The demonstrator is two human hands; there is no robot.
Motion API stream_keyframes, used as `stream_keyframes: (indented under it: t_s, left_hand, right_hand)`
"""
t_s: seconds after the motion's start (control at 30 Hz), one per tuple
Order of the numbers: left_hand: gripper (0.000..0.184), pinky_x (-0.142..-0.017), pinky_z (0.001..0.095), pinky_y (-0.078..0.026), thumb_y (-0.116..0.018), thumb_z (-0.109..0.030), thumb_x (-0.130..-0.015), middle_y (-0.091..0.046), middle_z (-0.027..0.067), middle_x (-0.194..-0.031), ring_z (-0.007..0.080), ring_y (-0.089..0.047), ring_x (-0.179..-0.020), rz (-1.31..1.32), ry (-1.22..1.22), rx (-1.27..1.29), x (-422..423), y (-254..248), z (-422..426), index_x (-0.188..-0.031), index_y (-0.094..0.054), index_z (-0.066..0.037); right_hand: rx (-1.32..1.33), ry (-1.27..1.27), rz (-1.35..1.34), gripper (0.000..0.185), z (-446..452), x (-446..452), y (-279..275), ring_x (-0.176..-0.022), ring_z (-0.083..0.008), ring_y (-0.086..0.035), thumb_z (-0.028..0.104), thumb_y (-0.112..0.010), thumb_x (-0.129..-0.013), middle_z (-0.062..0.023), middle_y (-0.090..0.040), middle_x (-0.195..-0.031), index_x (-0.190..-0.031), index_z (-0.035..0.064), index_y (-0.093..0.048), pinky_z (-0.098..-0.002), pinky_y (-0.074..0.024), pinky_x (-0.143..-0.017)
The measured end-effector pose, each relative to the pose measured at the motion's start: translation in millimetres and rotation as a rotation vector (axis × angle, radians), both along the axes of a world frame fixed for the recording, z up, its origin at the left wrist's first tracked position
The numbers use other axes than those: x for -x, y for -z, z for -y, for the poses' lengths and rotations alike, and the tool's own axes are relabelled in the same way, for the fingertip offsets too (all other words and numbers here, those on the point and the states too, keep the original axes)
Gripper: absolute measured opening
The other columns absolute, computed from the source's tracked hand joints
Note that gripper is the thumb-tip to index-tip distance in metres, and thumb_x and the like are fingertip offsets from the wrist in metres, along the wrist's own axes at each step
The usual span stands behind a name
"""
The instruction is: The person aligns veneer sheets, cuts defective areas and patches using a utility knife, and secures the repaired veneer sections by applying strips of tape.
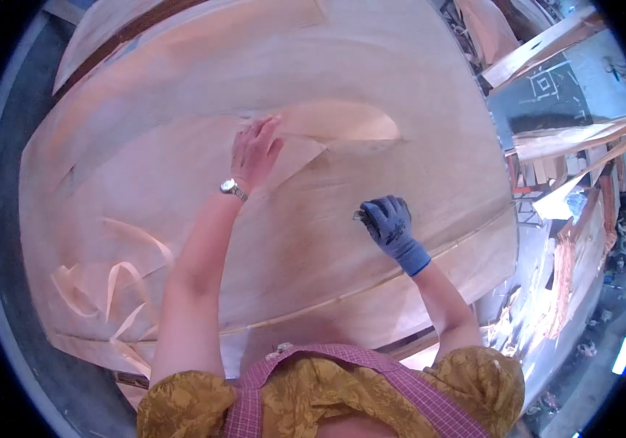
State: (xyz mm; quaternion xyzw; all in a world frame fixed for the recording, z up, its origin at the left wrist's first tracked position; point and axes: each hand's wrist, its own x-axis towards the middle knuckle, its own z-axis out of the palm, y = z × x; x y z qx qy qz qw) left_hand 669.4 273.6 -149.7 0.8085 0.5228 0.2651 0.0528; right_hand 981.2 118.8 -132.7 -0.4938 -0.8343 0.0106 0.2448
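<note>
My left hand point(254, 150), bare with a metal watch at the wrist, lies on the wood veneer sheet point(430, 175). Its fingers are stretched out, their tips beside a raised, curling piece of veneer point(349, 120). Below that, a pointed veneer edge point(302, 153) runs out from under the hand. My right hand point(389, 223) wears a blue-grey work glove. It is closed around a small dark tool point(360, 215) with a metallic end; its exact kind is hidden by the fingers. That hand is over the sheet, to the right of the left hand.
Curled veneer strips point(123, 274) lie at the left of the sheet. A long thin seam point(342, 298) crosses near my body. On the right are more veneer pieces point(576, 139), a bright pile of sheets point(546, 292) and the floor point(546, 87) with white marks.
</note>
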Motion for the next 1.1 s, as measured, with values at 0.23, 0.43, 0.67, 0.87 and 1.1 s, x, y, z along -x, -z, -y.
stream_keyframes:
  t_s: [0.23, 0.43, 0.67, 0.87, 1.1]
  left_hand:
    - [0.05, -0.107, 0.0461, -0.036, -0.063, -0.027, -0.091, -0.054, 0.0103, -0.139, 0.0292, -0.048, -0.131, -0.133, 0.053, -0.017, 3, 2, 33, -0.138, -0.051, -0.014]
    - [0.058, -0.115, 0.0488, -0.028, -0.06, -0.034, -0.092, -0.046, 0.0117, -0.148, 0.0295, -0.041, -0.138, -0.183, -0.015, 0.105, -54, 12, 37, -0.144, -0.045, -0.015]
    - [0.06, -0.116, 0.0504, -0.025, -0.061, -0.034, -0.092, -0.044, 0.0118, -0.148, 0.0316, -0.036, -0.14, -0.095, -0.139, 0.147, -75, 29, 42, -0.144, -0.044, -0.011]
    - [0.063, -0.115, 0.0511, -0.025, -0.063, -0.037, -0.089, -0.048, 0.0107, -0.144, 0.0312, -0.039, -0.137, -0.107, -0.206, 0.068, -85, 37, 42, -0.143, -0.044, -0.012]
    - [0.065, -0.114, 0.0517, -0.025, -0.064, -0.039, -0.087, -0.048, 0.0114, -0.142, 0.0313, -0.041, -0.134, -0.13, -0.226, 0.067, -86, 35, 42, -0.144, -0.043, -0.013]
  right_hand:
    - [-0.105, 0.145, 0.186, 0.021, -96, 4, 15, -0.11, -0.03, -0.057, 0.03, -0.061, -0.093, -0.0127, -0.058, -0.128, -0.106, 0.0126, -0.06, -0.0466, -0.0493, -0.086]
    - [0.005, 0.268, 0.148, 0.026, -126, -8, 26, -0.111, -0.0331, -0.056, 0.033, -0.062, -0.093, -0.0126, -0.059, -0.123, -0.11, 0.0134, -0.06, -0.0476, -0.051, -0.085]
    - [0.226, 0.384, 0.111, 0.043, -157, -26, 19, -0.11, -0.0327, -0.055, 0.042, -0.071, -0.085, -0.0125, -0.058, -0.115, -0.117, 0.0149, -0.06, -0.0471, -0.0507, -0.087]
    - [0.318, 0.379, 0.042, 0.038, -174, -30, 29, -0.109, -0.0331, -0.056, 0.039, -0.074, -0.082, -0.0118, -0.06, -0.112, -0.108, 0.0144, -0.064, -0.047, -0.05, -0.088]
    - [0.498, 0.272, -0.006, 0.028, -212, -47, 14, -0.102, -0.0334, -0.061, 0.037, -0.072, -0.083, -0.0137, -0.064, -0.104, -0.096, 0.0127, -0.067, -0.0453, -0.0499, -0.087]
